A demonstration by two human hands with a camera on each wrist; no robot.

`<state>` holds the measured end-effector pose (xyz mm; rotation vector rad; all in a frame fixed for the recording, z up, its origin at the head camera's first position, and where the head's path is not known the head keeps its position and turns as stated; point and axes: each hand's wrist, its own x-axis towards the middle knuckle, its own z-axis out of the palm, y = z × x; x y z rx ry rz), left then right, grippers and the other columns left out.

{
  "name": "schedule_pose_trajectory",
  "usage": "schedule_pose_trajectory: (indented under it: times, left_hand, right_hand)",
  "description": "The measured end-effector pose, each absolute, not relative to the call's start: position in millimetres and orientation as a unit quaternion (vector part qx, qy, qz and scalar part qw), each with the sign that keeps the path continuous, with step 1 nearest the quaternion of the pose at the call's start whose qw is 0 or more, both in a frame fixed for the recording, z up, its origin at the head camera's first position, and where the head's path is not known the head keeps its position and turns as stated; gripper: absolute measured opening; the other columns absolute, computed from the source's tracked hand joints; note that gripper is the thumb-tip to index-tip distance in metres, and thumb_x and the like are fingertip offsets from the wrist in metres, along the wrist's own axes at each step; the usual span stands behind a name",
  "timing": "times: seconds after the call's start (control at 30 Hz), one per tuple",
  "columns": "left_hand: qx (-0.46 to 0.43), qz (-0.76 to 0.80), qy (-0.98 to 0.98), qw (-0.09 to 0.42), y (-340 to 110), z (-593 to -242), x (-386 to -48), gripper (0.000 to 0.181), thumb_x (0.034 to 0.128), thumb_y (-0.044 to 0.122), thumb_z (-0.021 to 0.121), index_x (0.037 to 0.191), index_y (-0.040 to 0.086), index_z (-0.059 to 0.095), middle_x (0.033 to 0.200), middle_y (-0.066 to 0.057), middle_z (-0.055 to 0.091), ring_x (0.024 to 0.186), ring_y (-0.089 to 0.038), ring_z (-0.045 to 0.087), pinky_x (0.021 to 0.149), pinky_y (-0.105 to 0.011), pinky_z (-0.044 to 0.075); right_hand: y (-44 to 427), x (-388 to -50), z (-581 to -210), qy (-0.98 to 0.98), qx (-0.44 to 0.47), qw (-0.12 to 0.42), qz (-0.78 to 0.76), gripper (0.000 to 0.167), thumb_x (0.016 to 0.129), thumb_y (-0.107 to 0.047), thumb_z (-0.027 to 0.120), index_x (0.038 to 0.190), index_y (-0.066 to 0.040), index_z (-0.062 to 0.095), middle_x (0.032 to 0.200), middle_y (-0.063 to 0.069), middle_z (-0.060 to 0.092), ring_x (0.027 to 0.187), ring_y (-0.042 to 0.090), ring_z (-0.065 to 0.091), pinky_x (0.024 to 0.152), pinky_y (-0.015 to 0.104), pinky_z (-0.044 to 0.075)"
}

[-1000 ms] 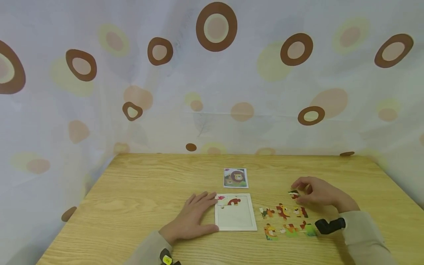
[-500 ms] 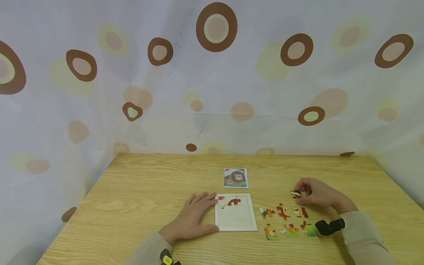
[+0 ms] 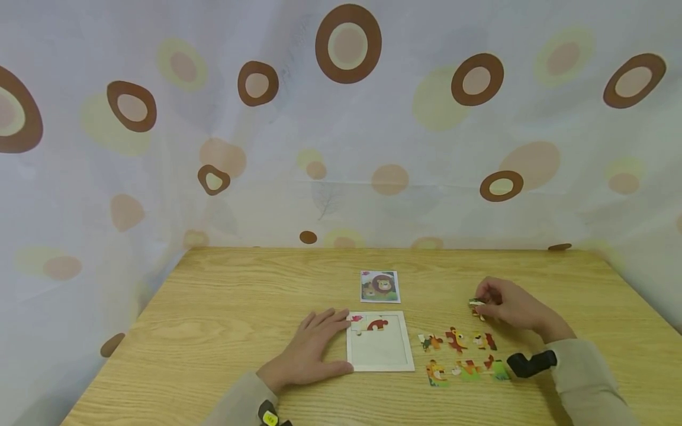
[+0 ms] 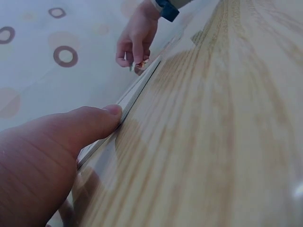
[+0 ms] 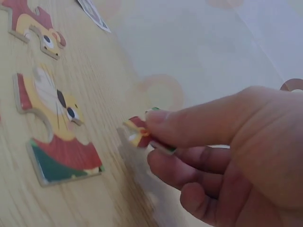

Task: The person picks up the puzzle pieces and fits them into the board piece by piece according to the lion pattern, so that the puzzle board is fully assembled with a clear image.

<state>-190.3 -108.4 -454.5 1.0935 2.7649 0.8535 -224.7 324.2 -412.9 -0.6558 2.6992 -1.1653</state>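
My right hand [image 3: 514,305] pinches a jigsaw puzzle piece [image 5: 138,131] between thumb and fingers, held tilted above the table. The piece shows red, yellow and green. My left hand [image 3: 311,352] lies with fingers spread at the left side of a white puzzle frame [image 3: 408,346]; its thumb [image 4: 94,124] touches the frame's edge. Joined puzzle pieces [image 3: 377,325] with a pink shape and a red arc sit along the frame's top left. Between the frame and my right hand, several loose puzzle pieces [image 3: 456,340] lie in two rows, face up.
A picture card [image 3: 380,287] of a lion and a smaller animal lies just beyond the frame. The wooden table [image 3: 240,284] ends at a patterned curtain [image 3: 341,130] behind and at the sides.
My right hand has lifted the puzzle piece off the table; the piece was flat-looking before and is tilted now. The left hand and the frame stay where they were.
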Motion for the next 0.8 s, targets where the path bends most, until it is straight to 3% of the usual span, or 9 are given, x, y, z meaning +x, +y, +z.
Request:
schedule_pose_trajectory:
  times: [0.2,0.4,0.57,0.8]
  left_hand:
    - [0.351,0.275,0.895,0.026,-108.6,-453.5,-189.1,0.074,0.0849,0.054,0.064,0.144,0.014,0.044,0.157,-0.001,0.032,0.145,-0.031,0.024,0.116,-0.059,0.012]
    - [0.347,0.272,0.897,0.028,-109.7,-453.6,-188.9,0.074,0.0847,0.055,0.063,0.144,0.015,0.044,0.157,-0.001,0.032,0.145,-0.03,0.024,0.116,-0.059,0.012]
    - [0.349,0.275,0.895,0.026,-109.7,-453.4,-188.6,0.075,0.0847,0.055,0.063,0.144,0.015,0.043,0.157,-0.001,0.031,0.146,-0.03,0.023,0.117,-0.059,0.011]
    - [0.354,0.277,0.893,0.022,-109.2,-454.2,-188.7,0.075,0.0846,0.054,0.064,0.144,0.014,0.044,0.157,-0.002,0.032,0.146,-0.031,0.023,0.116,-0.059,0.011]
  right_hand:
    - [317.0,-227.7,-416.1,0.887,-0.21,0.033,-0.409,0.014,0.093,-0.008,0.062,0.101,0.001,0.055,0.082,0.008,0.063,0.063,0.009,0.058,0.055,0.025,0.051]
    - [307.5,-227.6,-415.1,0.877,-0.211,0.037,-0.429,0.015,0.094,-0.006,0.061,0.103,0.004,0.055,0.088,0.012,0.061,0.069,0.007,0.063,0.06,0.025,0.056]
    - [301.3,-229.2,-415.5,0.877,-0.216,0.041,-0.427,0.014,0.095,-0.003,0.057,0.106,0.005,0.054,0.09,0.014,0.06,0.074,0.006,0.065,0.063,0.025,0.057]
    - [282.5,-226.5,-416.6,0.878,-0.232,0.036,-0.417,0.011,0.095,-0.002,0.057,0.105,0.002,0.056,0.089,0.011,0.062,0.071,0.007,0.063,0.062,0.024,0.055]
